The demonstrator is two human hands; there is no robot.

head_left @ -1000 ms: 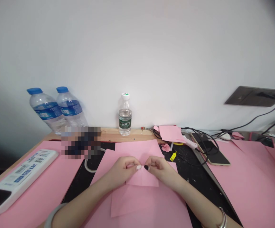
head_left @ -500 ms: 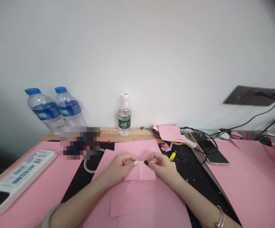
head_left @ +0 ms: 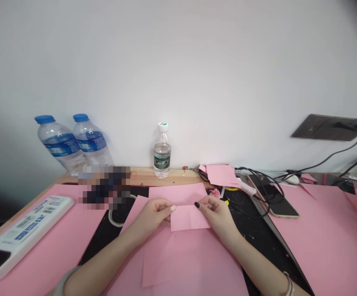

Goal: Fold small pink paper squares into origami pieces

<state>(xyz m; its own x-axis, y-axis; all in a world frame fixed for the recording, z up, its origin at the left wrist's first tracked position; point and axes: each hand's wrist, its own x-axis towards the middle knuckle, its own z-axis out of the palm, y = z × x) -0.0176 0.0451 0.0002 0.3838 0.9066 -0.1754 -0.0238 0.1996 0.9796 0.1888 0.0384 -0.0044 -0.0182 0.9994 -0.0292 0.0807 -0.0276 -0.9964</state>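
Both hands pinch a small pink paper (head_left: 190, 217) at frame centre: left hand (head_left: 153, 214) grips its left edge, right hand (head_left: 217, 213) its upper right corner. It looks mid-fold; creasing calls for aligned edges.

We count three water bottles along the wall: two blue-capped (head_left: 58, 144) (head_left: 92, 139), one white-capped (head_left: 162, 150). Two hands (head_left: 153, 213) (head_left: 217, 213) hold one small pink paper (head_left: 189, 218). One phone (head_left: 273, 195) lies among cables.
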